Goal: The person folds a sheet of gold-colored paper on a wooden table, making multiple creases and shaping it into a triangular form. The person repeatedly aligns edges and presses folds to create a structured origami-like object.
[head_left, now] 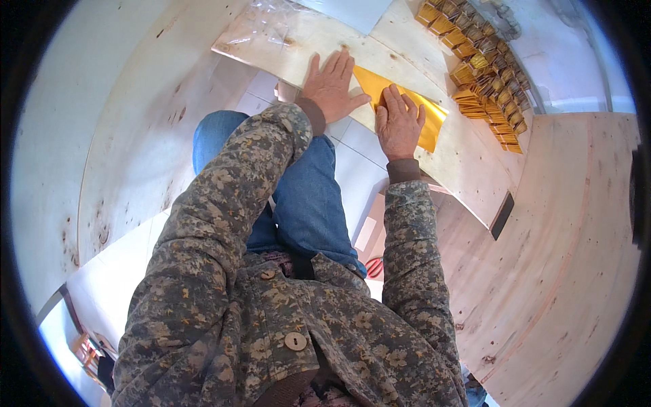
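A shiny gold sheet (434, 119), apparently of paper or foil, lies flat on a pale wooden board (475, 171). My left hand (331, 87) is spread flat on the board at the sheet's left end, its thumb reaching toward the gold edge. My right hand (399, 123) rests on top of the sheet near its middle, fingers stretched forward and slightly bent. No object shows inside either hand. Part of the sheet is covered by my right hand.
Several rows of bundled, folded gold pieces (478, 71) stand at the far right. Clear plastic wrap (261, 24) lies at the board's far left. Wooden panels rise on the left (129, 115) and right (569, 251). Red-handled scissors (374, 267) show below the board.
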Motion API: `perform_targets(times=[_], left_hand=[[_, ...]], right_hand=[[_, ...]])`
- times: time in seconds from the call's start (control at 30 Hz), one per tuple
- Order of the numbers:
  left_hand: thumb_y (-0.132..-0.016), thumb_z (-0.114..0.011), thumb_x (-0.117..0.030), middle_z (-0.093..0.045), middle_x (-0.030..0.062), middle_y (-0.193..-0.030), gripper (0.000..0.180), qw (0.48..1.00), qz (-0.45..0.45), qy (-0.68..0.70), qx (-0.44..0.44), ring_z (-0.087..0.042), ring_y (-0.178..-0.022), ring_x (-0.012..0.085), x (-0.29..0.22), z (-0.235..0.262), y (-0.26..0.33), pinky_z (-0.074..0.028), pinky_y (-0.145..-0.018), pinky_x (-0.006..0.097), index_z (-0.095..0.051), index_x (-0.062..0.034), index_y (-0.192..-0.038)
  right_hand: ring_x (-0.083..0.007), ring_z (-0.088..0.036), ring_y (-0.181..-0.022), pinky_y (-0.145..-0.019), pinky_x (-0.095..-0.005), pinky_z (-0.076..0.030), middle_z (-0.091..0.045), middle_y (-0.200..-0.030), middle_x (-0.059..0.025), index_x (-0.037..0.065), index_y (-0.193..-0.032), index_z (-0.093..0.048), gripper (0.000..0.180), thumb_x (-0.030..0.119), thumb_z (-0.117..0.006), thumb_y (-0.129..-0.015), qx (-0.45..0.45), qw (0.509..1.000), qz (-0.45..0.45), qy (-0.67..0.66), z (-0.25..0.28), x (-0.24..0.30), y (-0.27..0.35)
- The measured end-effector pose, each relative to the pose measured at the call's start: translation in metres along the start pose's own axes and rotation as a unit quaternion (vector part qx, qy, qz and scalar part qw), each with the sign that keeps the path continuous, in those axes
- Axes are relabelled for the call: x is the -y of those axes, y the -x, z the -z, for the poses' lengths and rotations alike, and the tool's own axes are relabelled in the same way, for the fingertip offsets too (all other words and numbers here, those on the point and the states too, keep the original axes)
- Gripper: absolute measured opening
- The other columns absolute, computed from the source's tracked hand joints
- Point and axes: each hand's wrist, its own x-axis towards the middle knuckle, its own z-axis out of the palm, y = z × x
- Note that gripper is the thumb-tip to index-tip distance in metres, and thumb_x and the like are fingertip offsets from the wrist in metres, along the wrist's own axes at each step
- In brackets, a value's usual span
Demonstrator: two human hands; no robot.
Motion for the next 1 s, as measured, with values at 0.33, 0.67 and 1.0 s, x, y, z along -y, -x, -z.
perform_targets(times=[0.33, 0.67, 1.0], left_hand=[[-0.090, -0.064, -0.040, -0.044, 0.0202, -0.147, 0.062, 0.983, 0.021, 0.181, -0.030, -0.048, -0.131, 0.0316, -0.011, 0.026, 0.014, -0.038, -0.108, 0.044, -0.052, -0.0001, -0.136], [-0.093, -0.066, -0.046, -0.053, 0.0050, -0.111, 0.052, 0.474, 0.460, 0.710, 0.242, -0.059, -0.098, 0.0197, -0.095, -0.002, 0.070, -0.051, -0.082, 0.040, -0.050, -0.0079, -0.125], [-0.091, -0.067, -0.054, -0.055, 0.0059, -0.116, 0.054, 0.463, 0.484, 0.712, 0.210, -0.058, -0.097, 0.0202, -0.115, -0.021, 0.046, -0.050, -0.082, 0.041, -0.055, -0.0105, -0.122]], right_hand=[[-0.0280, -0.058, -0.112, -0.106, -0.0471, -0.037, -0.065, -0.132, -0.0035, 0.012, -0.122, -0.068, 0.034, 0.021, -0.062, -0.090, 0.025, 0.997, 0.069, 0.026, 0.020, -0.004, -0.019], [-0.0297, -0.058, -0.113, -0.103, -0.0457, -0.040, -0.066, -0.124, -0.0056, 0.012, -0.108, -0.073, 0.026, 0.013, -0.063, -0.083, 0.064, 0.991, 0.115, -0.033, 0.025, -0.024, -0.030], [-0.0325, -0.061, -0.111, -0.097, -0.0467, -0.044, -0.067, -0.119, -0.0109, 0.009, -0.107, -0.071, 0.022, 0.014, -0.061, -0.088, 0.126, 0.984, 0.095, -0.080, 0.037, -0.027, -0.034]])
